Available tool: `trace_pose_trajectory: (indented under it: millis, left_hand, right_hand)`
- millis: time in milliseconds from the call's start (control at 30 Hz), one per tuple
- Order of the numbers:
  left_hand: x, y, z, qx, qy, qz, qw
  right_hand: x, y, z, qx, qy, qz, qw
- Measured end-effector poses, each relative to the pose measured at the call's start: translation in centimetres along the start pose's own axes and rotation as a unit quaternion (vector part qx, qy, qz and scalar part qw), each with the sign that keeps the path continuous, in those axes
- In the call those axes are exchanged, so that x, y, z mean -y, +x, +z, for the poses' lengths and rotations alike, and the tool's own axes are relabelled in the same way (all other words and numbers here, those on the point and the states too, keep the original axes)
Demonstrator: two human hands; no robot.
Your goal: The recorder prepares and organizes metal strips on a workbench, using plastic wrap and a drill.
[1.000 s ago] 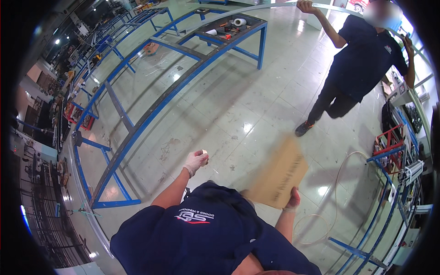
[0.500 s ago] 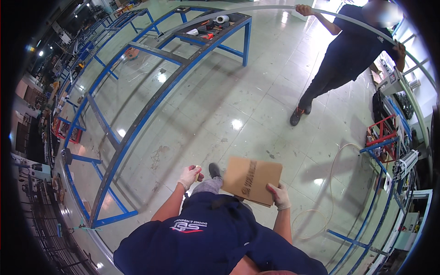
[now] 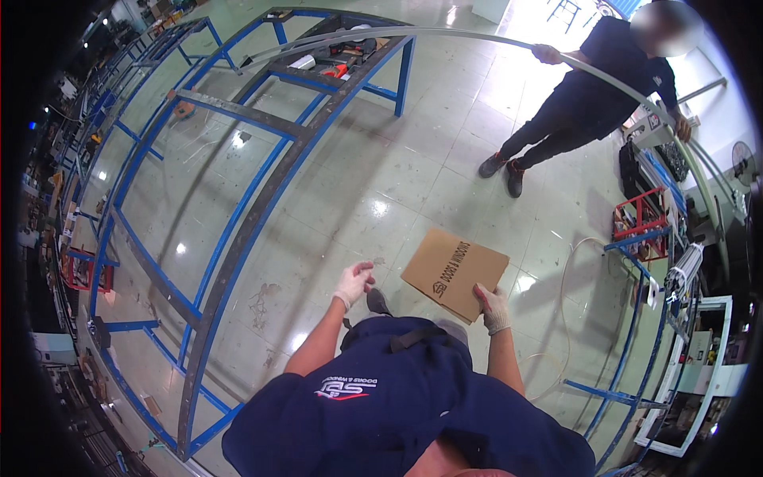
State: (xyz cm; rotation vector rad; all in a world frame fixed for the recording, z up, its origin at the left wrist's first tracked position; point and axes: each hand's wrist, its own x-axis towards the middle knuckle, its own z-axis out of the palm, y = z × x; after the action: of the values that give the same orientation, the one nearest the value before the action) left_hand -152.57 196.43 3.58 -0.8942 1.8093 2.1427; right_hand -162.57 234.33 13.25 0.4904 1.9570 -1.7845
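Brown corrugated cardboard, a flat rectangular sheet with dark printing near one corner, is held out in front of the person's waist, above a pale green tiled floor. The right hand, in a white work glove, grips the sheet's near right edge, fingers closed over it. The left hand, also in a white glove, hangs free just to the left of the cardboard, not touching it, fingers loosely curled and holding nothing. Both forearms come out of a navy blue work shirt at the bottom of the view. One dark shoe shows on the floor between the hands.

To the left, a long blue and grey steel frame table stretches away, with tools lying on its far end. Farther off, at upper right, another person in dark clothing stands holding a long curved pale metal strip with both hands. Red and blue racks stand along the right wall.
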Motion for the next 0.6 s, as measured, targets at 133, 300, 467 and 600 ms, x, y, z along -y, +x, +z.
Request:
trace_pose_trajectory:
  millis: [133,300,467,600]
  left_hand:
    - [-4.2,3.7,-3.7,0.009,0.020,-0.044,0.999]
    - [-11.0,4.4,-4.6,0.100,-0.294,-0.061,0.949]
    - [-9.3,8.7,-6.1,0.091,-0.377,-0.084,0.918]
    - [-10.2,12.1,-5.9,0.067,-0.107,0.049,0.991]
  right_hand:
    - [3.8,1.3,4.3,0.082,0.071,-0.016,0.994]
    - [8.2,4.7,9.5,0.190,-0.041,0.050,0.980]
    - [8.9,10.7,12.7,0.197,0.104,0.020,0.975]
    - [10.6,15.5,13.7,0.218,0.070,0.017,0.973]
